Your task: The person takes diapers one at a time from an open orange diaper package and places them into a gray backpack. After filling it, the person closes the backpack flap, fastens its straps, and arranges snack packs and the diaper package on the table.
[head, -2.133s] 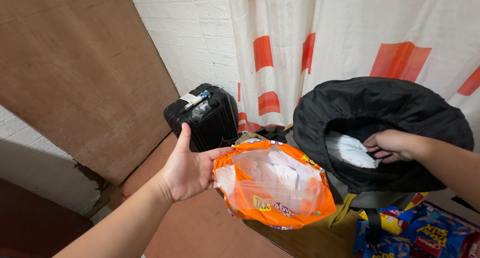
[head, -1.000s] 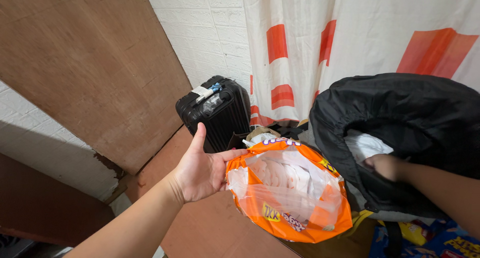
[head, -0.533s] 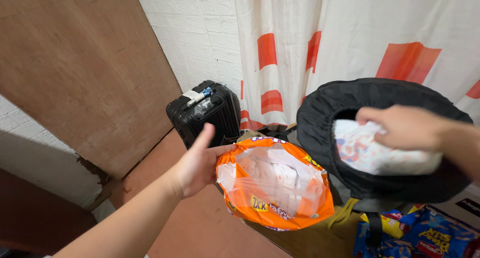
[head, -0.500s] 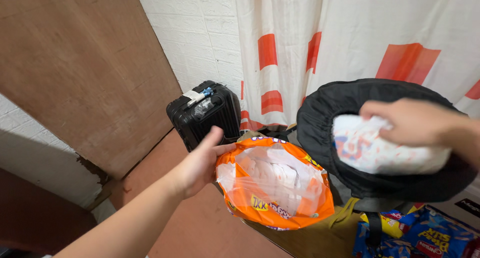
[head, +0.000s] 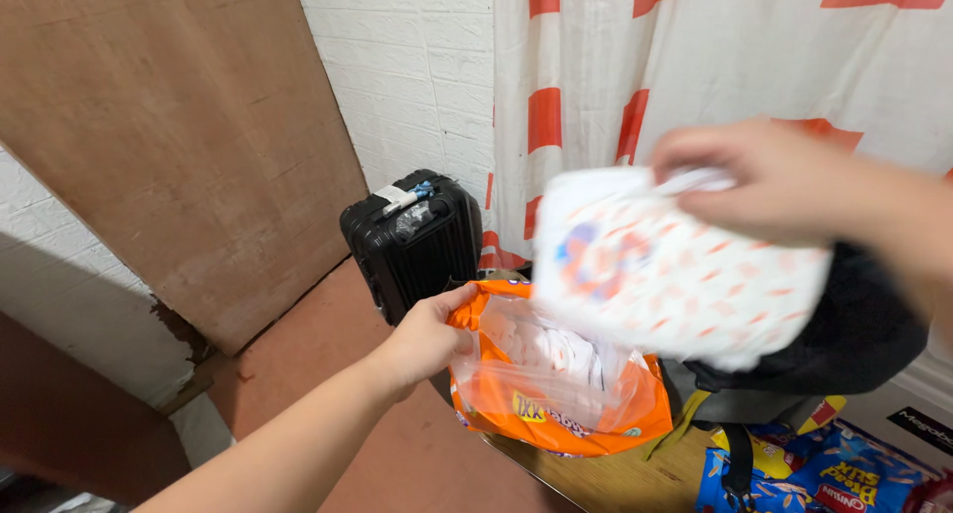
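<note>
My left hand (head: 425, 340) grips the left rim of an open orange plastic bag (head: 556, 414) that holds white folded diapers. My right hand (head: 769, 175) holds up a white diaper with orange and purple print (head: 675, 270), blurred by motion, just above the bag's mouth. Behind the diaper lies a black backpack (head: 854, 334), mostly hidden by it. The orange bag rests on the edge of a wooden surface (head: 606, 478).
A small black hard-shell suitcase (head: 412, 240) stands on the reddish floor by the white brick wall. A brown board (head: 169, 136) leans at left. A white curtain with orange blocks (head: 635, 66) hangs behind. Blue snack packets (head: 824, 478) lie at lower right.
My right hand has drawn the diaper out of the black backpack and carried it left, over the orange bag. My left hand has closed onto the bag's rim.
</note>
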